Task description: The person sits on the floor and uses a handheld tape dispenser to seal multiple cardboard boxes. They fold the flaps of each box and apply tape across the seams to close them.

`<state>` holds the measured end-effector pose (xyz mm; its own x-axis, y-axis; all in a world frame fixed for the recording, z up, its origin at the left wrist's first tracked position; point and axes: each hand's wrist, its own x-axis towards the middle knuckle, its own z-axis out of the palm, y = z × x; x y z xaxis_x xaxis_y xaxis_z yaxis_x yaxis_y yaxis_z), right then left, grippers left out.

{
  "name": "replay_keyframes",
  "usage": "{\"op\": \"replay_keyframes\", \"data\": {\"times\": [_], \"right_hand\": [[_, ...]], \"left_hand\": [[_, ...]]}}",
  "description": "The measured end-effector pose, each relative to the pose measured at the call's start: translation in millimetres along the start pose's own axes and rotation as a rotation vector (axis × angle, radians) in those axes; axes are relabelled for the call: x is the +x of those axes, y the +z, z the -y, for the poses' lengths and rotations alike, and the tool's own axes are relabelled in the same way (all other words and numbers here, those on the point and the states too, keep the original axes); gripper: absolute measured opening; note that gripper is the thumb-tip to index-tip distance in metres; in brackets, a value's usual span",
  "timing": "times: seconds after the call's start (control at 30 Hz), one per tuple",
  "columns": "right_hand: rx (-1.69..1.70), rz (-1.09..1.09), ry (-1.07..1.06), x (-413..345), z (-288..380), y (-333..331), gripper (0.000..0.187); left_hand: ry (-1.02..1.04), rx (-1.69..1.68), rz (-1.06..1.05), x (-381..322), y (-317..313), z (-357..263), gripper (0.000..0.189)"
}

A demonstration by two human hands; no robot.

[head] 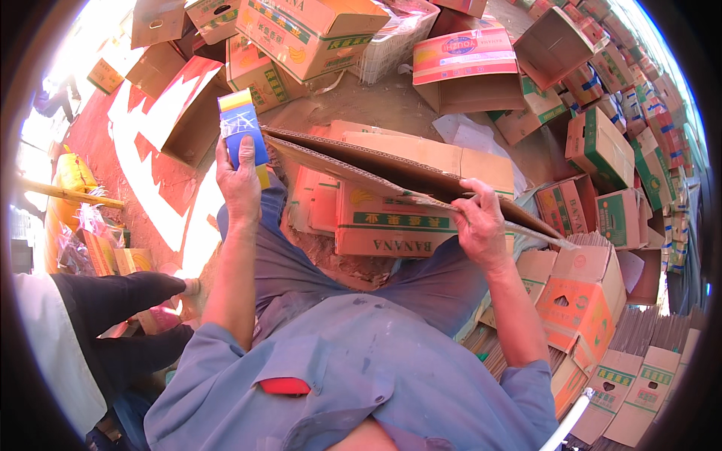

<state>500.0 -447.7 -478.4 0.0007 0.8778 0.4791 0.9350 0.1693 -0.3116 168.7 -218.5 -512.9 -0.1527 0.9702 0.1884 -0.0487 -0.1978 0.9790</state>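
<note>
My left hand [240,169] holds a flat blue block [242,125] with yellow ends and clear tape across it, thumb on its face; whether it is a tape dispenser I cannot tell. My right hand [479,222] pinches the edge of a partly folded corrugated cardboard box [350,163], whose two walls stand slightly apart. The box slants from beside the blue block down to the right. Beneath it, between my knees, lie flattened banana cartons [395,222] with green bands and printed writing.
Open cartons [468,62] and a white plastic crate [395,42] are ahead. Flattened cardboard stacks [609,383] stand at the lower right beside an orange-printed carton [575,304]. A person's dark-clad legs [124,304] are at the left, near a yellow sack [73,175] and a pole [73,194].
</note>
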Motion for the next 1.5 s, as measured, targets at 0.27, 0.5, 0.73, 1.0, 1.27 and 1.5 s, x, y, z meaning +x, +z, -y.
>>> {"op": "replay_keyframes", "data": {"times": [0.27, 0.5, 0.73, 1.0, 1.27, 1.5], "right_hand": [[0.210, 0.313, -0.191, -4, 62, -1, 0.012], [0.356, 0.487, -0.288, 0, 111, 26, 0.015], [-0.261, -0.078, 0.354, 19, 26, -59, 0.068], [0.077, 0.579, 0.545, -9, -25, -48, 0.069], [0.344, 0.924, 0.346, 5, -45, -57, 0.102], [0.288, 1.107, 0.241, 30, -68, -37, 0.068]], "left_hand": [[0.124, 0.172, 0.132, 8, 16, -10, 0.055], [0.208, 0.328, 0.348, -38, 70, -15, 0.065], [0.321, 0.260, 0.275, -74, 24, 8, 0.065], [0.654, 0.583, 0.675, -111, 26, 10, 0.068], [0.805, 0.871, 0.947, -113, 68, 33, 0.060], [0.528, 0.575, 1.131, -77, 36, -2, 0.053]]}}
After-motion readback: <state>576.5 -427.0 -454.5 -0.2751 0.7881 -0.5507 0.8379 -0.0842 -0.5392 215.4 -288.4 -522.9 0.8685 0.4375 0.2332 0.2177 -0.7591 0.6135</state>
